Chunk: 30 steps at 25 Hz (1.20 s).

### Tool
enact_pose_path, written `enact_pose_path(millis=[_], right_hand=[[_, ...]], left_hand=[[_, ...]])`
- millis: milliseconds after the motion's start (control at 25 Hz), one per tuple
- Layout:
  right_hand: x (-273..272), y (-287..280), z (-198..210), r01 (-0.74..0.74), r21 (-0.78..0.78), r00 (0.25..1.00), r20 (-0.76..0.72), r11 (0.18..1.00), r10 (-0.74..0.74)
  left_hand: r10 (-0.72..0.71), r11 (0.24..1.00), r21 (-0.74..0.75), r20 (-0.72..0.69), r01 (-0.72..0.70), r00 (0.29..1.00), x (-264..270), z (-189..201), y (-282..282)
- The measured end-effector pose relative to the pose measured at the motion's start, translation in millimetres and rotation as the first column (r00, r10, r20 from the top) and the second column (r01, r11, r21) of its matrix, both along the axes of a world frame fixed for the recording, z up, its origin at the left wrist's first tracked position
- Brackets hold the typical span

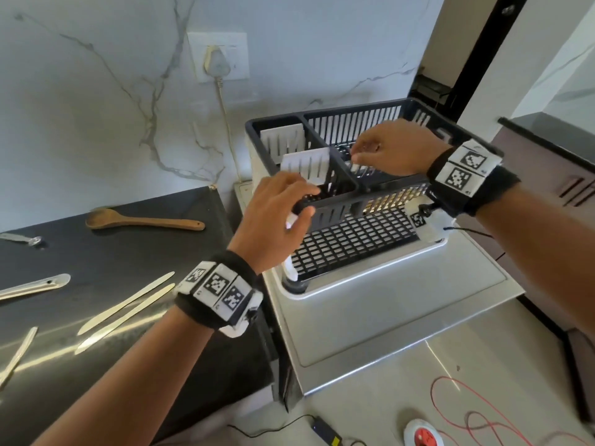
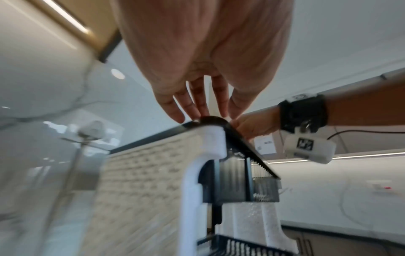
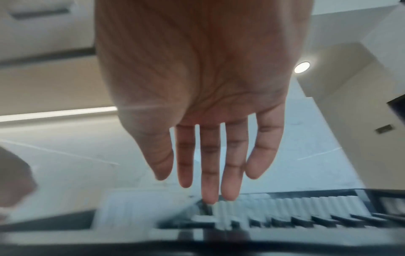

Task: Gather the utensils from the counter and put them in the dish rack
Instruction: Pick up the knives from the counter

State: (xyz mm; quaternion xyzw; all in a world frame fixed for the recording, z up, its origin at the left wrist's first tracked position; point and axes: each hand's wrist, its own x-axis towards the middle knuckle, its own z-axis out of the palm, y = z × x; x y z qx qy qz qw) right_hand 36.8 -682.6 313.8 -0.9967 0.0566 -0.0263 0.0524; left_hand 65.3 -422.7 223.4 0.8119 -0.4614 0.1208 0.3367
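The black dish rack [image 1: 370,108] stands on a white base on the steel drainboard. My left hand [image 1: 299,201] rests on the rack's near-left rim corner, its straight fingers [image 2: 197,107] touching the black rim [image 2: 247,145]. My right hand [image 1: 363,149] hovers over the rack's main compartment with fingers [image 3: 210,173] straight and nothing held. On the dark counter to the left lie a wooden spoon [image 1: 145,221], a small steel spoon [image 1: 19,238], a steel handle [image 1: 35,285] and two pale flat utensils [image 1: 128,300].
White slotted dividers [image 1: 307,164] stand in the rack's left compartment. A plug and cable [image 1: 218,59] hang on the marble wall behind. Another pale utensil [image 1: 17,355] lies at the counter's left edge. Red wire [image 1: 483,423] and a black adapter [image 1: 325,429] lie on the floor.
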Motion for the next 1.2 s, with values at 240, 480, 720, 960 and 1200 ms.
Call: enact_pose_path(millis=[240,480,720,960,1200], right_hand=[[4.9,176.1,-26.1,-0.201,0.183,0.949,0.280,0.962,0.145],[52.7,309.2,-159.0,-0.248,0.294,0.963,-0.027,0.923,0.268],[96.9,384.5,-228.7,-0.331,0.150,0.870,-0.334,0.932,0.363],[133.4,405.4,-226.9,-0.433,0.039,0.761,-0.518,0.900,0.389],[156.9,412.6,-212.5,-0.571,-0.167,0.655,-0.683,0.804,0.323]], left_hand=[[0.365,0.911,0.279,-0.201,-0.304,0.909,29.7,-75.4,191.8],[0.623,0.725,0.566,-0.295,-0.394,0.724,26.3,-139.6,362.1],[0.603,0.714,0.630,-0.329,-0.307,0.726,26.5,-176.9,413.4],[0.559,0.773,0.556,-0.365,-0.307,0.745,27.1,-185.1,419.8],[0.531,0.784,0.548,-0.350,-0.291,0.772,33.2,-187.0,420.2]])
